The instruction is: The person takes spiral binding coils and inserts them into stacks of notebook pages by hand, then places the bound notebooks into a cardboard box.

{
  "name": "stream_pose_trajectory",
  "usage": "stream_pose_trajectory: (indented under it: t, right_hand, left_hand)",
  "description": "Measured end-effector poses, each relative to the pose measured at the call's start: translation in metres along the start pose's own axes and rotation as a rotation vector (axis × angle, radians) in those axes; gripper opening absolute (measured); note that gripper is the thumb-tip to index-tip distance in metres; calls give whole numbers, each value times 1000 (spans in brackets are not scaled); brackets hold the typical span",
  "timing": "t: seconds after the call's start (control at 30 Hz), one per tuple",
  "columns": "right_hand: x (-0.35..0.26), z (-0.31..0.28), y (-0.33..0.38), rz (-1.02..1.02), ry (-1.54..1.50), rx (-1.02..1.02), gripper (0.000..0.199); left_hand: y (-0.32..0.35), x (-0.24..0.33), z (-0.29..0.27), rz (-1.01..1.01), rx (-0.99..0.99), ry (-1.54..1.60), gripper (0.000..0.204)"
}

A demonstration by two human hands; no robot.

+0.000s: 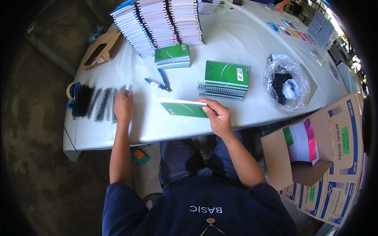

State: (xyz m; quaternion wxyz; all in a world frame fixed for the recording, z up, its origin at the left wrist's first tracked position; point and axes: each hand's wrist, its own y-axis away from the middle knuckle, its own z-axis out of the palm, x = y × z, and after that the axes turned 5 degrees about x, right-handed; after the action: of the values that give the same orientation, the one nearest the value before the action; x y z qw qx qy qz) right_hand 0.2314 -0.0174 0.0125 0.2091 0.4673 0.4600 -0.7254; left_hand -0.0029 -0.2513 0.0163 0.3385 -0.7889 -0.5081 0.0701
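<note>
My right hand (219, 118) pinches the right end of a green-covered notepad (183, 109), tilted above the front of the table, with holes along its top edge. At the left, my left hand (124, 106) is closed over the end of a row of dark spiral binding coils (103, 103); a coil (131, 84) sticks out past its fingers, which are partly hidden. Between and beyond the hands lie blue-handled pliers (160, 82). To the right is a stack of green notebooks (224, 74) with spiral coils in their edges, some coil ends protruding.
A short stack of green pads (172, 55) stands before tall stacks of bound books (157, 23). Tape (72, 93) sits left, near a cardboard piece (102, 49) with a phone. A clear plastic bag (289, 84) holds dark coils. An open carton (277, 155) stands at right.
</note>
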Motion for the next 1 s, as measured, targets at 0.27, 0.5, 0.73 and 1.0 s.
stream_pose_trajectory:
  t: [0.27,0.5,0.73,1.0]
  right_hand:
    - [8,-9,-1,133,100,-181,40]
    - [15,-2,-10,247,22,-204,29]
    - [15,1,-11,261,64,-199,29]
    - [22,-6,-10,272,36,-303,32]
  left_hand:
    - [21,62,-52,-119,-779,1026,64]
    - [35,79,-65,-100,-720,757,43]
    - [39,77,-48,-24,-605,811,38]
    - [16,77,-51,-275,-950,890,37]
